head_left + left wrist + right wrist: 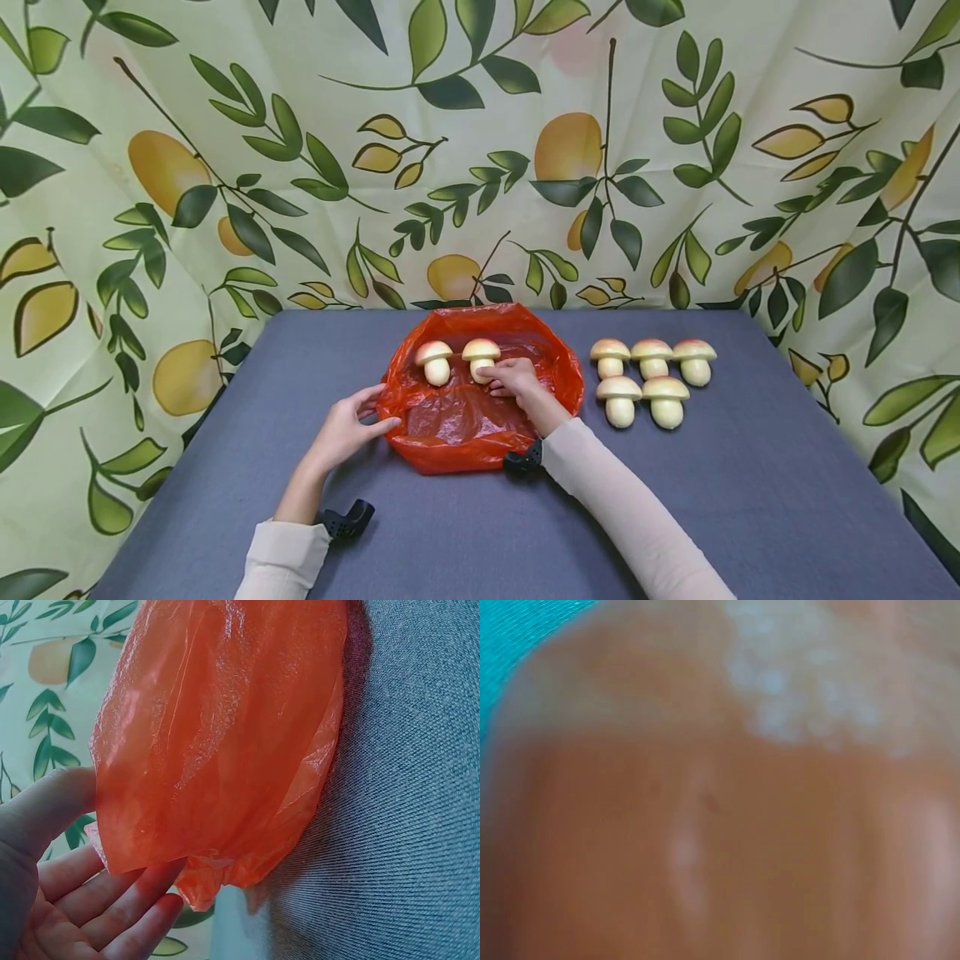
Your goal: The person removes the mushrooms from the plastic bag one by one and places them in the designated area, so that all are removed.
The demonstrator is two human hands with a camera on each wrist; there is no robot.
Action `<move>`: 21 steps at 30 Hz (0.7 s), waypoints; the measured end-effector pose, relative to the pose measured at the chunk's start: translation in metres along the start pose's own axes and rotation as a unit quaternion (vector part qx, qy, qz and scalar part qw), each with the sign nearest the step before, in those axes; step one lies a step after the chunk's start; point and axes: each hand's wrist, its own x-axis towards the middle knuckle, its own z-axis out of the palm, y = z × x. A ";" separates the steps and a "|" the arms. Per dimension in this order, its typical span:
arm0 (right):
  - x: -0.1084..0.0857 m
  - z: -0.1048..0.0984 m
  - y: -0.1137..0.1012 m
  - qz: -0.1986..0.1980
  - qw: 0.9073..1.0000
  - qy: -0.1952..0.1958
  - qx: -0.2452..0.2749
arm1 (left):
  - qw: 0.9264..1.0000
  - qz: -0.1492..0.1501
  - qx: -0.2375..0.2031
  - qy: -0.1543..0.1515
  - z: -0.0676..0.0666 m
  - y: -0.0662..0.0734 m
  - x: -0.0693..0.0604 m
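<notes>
A red plastic bag (pixel 450 454) lies with its mouth spread wide. Inside are two toy mushrooms with reddish-yellow caps: one (pixel 434 362) on the left, another (pixel 481 357) to its right. My right hand (pixel 517 379) reaches over the bag's near right rim and pinches the right mushroom by its stem. At the bag's left rim, my left hand (pixel 352 425) touches the plastic with thumb and fingers spread apart. In the left wrist view, the bag's wall (pixel 225 742) hides some of the fingertips. Blurred reddish plastic (pixel 705 847) fills most of the right wrist view.
To the right of the bag, several more toy mushrooms (pixel 619 401) stand in two rows on the blue-grey cloth (pixel 750 483). A leaf-and-fruit patterned curtain (pixel 480 192) hangs behind the table. Black wrist cameras (pixel 348 520) sit under both forearms.
</notes>
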 end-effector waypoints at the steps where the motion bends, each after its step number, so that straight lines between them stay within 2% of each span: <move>1: 0.000 0.000 0.000 -0.001 1.000 0.001 0.001 | 1.000 0.000 0.001 0.000 0.000 0.000 0.000; 15: -0.005 0.000 -0.001 -0.005 1.000 0.003 0.017 | 1.000 -0.005 -0.006 0.003 0.000 -0.002 0.002; 21: -0.011 0.000 -0.005 0.005 1.000 -0.002 0.016 | 1.000 -0.008 -0.009 0.002 0.000 -0.002 0.002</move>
